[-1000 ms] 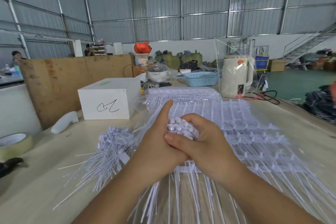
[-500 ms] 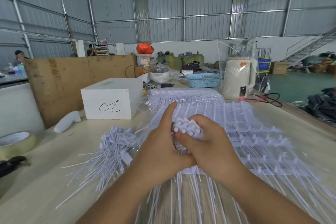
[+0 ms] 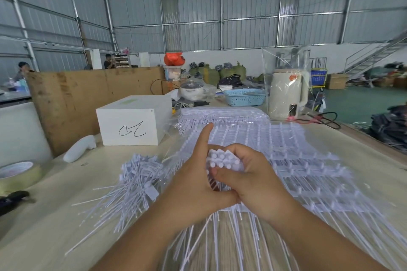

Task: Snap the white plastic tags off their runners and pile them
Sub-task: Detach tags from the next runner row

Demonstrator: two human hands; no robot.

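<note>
On the counter at left I see the pile of loose white tags, thin stems fanned out. My left hand, thumb raised, and right hand both have their grip closed round one bundle of tags, round heads up. Sheets of tags on runners spread rightward.
</note>
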